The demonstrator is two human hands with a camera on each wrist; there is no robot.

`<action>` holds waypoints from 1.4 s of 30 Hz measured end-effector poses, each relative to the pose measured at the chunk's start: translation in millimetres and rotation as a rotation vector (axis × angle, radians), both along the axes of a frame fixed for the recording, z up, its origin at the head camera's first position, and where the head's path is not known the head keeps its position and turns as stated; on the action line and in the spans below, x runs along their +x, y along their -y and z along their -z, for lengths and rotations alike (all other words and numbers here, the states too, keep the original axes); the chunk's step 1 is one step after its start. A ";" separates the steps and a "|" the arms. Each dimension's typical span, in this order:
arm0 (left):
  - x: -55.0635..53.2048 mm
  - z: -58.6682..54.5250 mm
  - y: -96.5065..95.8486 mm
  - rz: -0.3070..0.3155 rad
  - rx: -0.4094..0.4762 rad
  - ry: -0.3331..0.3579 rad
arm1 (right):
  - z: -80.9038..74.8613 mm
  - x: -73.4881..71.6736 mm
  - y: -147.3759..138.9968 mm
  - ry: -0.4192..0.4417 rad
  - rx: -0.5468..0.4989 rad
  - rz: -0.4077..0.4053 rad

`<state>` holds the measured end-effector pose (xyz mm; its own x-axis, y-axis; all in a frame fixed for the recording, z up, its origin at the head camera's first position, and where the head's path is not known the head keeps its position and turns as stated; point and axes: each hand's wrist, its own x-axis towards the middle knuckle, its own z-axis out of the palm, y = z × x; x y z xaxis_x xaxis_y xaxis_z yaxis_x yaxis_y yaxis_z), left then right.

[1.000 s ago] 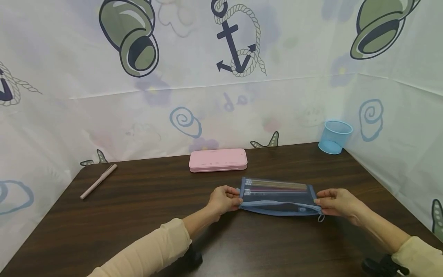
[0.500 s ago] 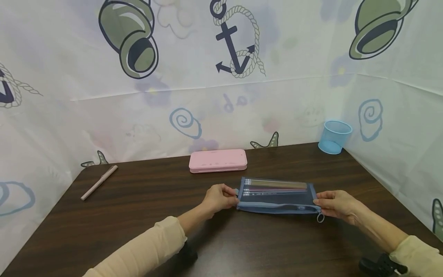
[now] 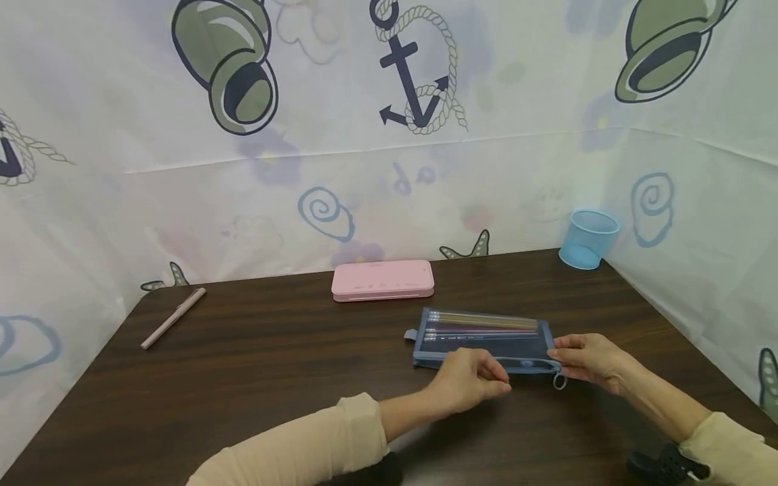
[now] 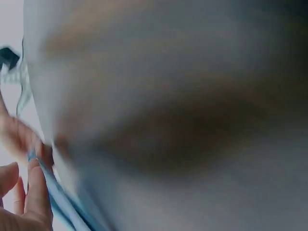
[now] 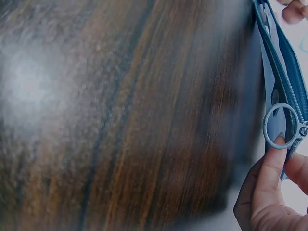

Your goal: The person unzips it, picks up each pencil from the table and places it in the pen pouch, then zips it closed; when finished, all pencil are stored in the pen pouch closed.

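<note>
A blue see-through pencil case (image 3: 480, 346) lies on the table at centre right, with several pencils (image 3: 486, 320) showing inside. My right hand (image 3: 592, 361) pinches its right end. The round zipper pull (image 5: 280, 126) hangs beside the right fingers in the right wrist view, where the zipper edges stand parted. My left hand (image 3: 468, 381) is in front of the case's near edge, thumb and fingers bent with nothing between them. It hides part of the zipper edge in the head view. In the left wrist view the left fingers (image 4: 36, 187) appear beside the blue edge.
A pink flat case (image 3: 383, 281) lies at the back of the dark wooden table (image 3: 255, 364). Toward the back left is a pale pen (image 3: 173, 318). A blue mesh cup (image 3: 588, 239) stands at the back right corner, against the printed cloth (image 3: 516, 182).
My left hand has let go of the pencil case's left end and moved right along its front edge. The right hand keeps its grip at the other end.
</note>
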<state>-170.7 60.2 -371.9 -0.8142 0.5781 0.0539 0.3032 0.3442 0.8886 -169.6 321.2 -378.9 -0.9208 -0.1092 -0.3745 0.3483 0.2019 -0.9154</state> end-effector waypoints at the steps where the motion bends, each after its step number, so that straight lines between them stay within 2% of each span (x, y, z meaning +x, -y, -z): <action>1: 4.3 1.0 -7.8 0.010 -0.020 -0.012 | 0.3 -0.3 1.4 -0.003 0.005 -0.002; 4: 12.3 4.3 -28.7 0.011 -0.068 -0.034 | 1.6 -1.4 4.9 -0.011 0.012 -0.008; 7: 15.1 8.7 -44.6 -0.015 -0.082 -0.032 | 1.9 -1.6 7.3 -0.013 0.004 -0.008; 11: 16.8 13.3 -59.0 -0.058 -0.058 0.010 | 0.9 -0.5 8.3 -0.012 0.006 -0.003; 16: 18.5 14.8 -69.8 -0.104 -0.028 0.028 | -0.9 0.6 7.9 -0.021 -0.007 -0.007; 23: 19.0 13.4 -74.6 -0.148 0.006 0.058 | -1.5 1.5 6.6 -0.029 -0.011 -0.017; 30: 19.1 11.4 -74.2 -0.146 0.049 0.084 | -0.9 2.8 4.5 -0.024 0.003 -0.012; 42: 12.2 14.4 -68.5 -0.180 0.221 0.306 | -1.2 3.9 4.3 -0.026 -0.011 -0.027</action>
